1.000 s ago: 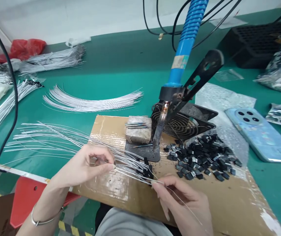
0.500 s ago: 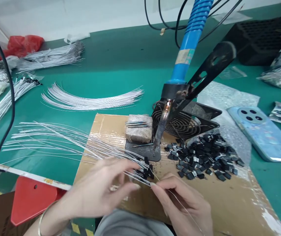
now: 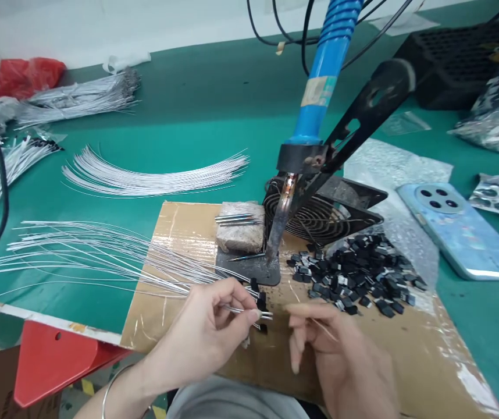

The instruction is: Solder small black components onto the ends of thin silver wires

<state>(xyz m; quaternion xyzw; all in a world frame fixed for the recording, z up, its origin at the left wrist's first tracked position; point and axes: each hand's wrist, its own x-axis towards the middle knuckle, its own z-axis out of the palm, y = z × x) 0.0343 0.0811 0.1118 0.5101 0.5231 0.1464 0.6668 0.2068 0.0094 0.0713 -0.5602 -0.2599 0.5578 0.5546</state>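
Observation:
My left hand [image 3: 208, 334] pinches the near ends of the thin silver wires [image 3: 101, 253] that fan out leftward over the cardboard sheet [image 3: 406, 361]; small black parts sit on those wire ends. My right hand [image 3: 341, 364] is just to its right, fingers loosely curled, with a single thin wire [image 3: 324, 330] running through them. A pile of small black components [image 3: 358, 279] lies beyond my right hand. A blue-handled soldering iron [image 3: 314, 99] stands in its black stand, its tip down on a metal plate [image 3: 249, 269].
A grey block [image 3: 239, 228] with pins sits beside the iron, and a black fan grille [image 3: 319, 218] lies behind it. A blue phone [image 3: 454, 227] rests at right. More wire bundles [image 3: 153, 177] lie on the green table, with a red bag [image 3: 22, 75] at the far left and a black tray [image 3: 463, 58] at the far right.
My left hand moved right from the wire fan to the wire ends and pinched them. My right hand drew back slightly, its fingers loosening around the single wire.

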